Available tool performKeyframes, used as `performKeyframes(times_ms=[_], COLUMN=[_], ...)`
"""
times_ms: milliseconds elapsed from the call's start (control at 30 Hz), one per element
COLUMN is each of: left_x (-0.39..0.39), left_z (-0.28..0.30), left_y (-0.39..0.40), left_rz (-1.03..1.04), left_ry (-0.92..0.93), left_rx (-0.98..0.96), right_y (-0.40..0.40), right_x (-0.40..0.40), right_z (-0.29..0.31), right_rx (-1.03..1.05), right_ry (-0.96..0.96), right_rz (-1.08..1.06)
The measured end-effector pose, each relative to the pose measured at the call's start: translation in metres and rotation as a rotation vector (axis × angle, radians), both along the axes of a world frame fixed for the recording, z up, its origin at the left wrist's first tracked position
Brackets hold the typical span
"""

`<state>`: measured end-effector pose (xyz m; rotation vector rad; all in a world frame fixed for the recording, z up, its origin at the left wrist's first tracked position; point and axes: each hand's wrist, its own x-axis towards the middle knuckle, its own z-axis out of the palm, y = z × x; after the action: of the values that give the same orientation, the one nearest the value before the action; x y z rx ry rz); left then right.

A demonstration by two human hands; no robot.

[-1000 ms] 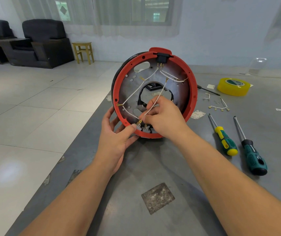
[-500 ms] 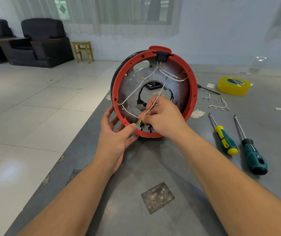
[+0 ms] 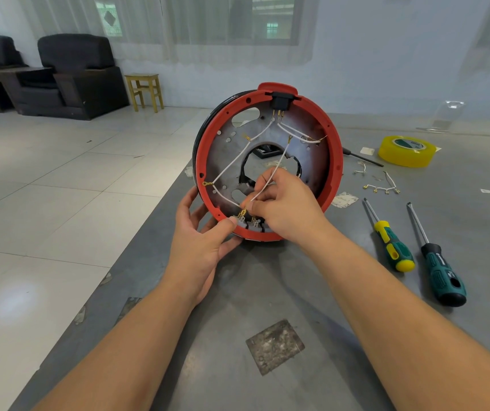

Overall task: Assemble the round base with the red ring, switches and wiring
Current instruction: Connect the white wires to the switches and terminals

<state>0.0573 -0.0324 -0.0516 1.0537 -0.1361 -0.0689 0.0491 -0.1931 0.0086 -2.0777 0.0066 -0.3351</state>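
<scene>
Two hands work one base point(image 3: 267, 161): a round dull metal plate with cut-outs, rimmed by a red plastic ring point(image 3: 337, 161), stood on edge near the left edge of your grey worktop point(image 3: 238, 307). Your left hand point(image 3: 200, 241) has its grip round the lower rim, thumb pressed by the grey switches point(image 3: 251, 222). Your right hand point(image 3: 282, 206) has its grip pinching a thin white wire point(image 3: 281, 161) at its brass terminal above those switches. More white wires cross the plate to a black socket point(image 3: 281, 102) at the top. Right of the base: two screwdrivers point(image 3: 392, 244) with ribbed green handles, loose wires point(image 3: 381, 188), glossy yellow tape point(image 3: 404, 151). Bare worktop lies toward you.
</scene>
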Motion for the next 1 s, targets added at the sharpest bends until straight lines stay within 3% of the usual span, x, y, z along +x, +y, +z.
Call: performKeyframes(times_ms=[1000], left_x=[0.0003], left_z=[0.0032], left_y=[0.0072], left_rz=[-0.012], left_ry=[0.028], left_rx=[0.001], right_y=[-0.0008], right_x=[-0.0022], right_z=[0.0013], right_rx=[-0.116], right_ry=[-0.041], right_rz=[0.044])
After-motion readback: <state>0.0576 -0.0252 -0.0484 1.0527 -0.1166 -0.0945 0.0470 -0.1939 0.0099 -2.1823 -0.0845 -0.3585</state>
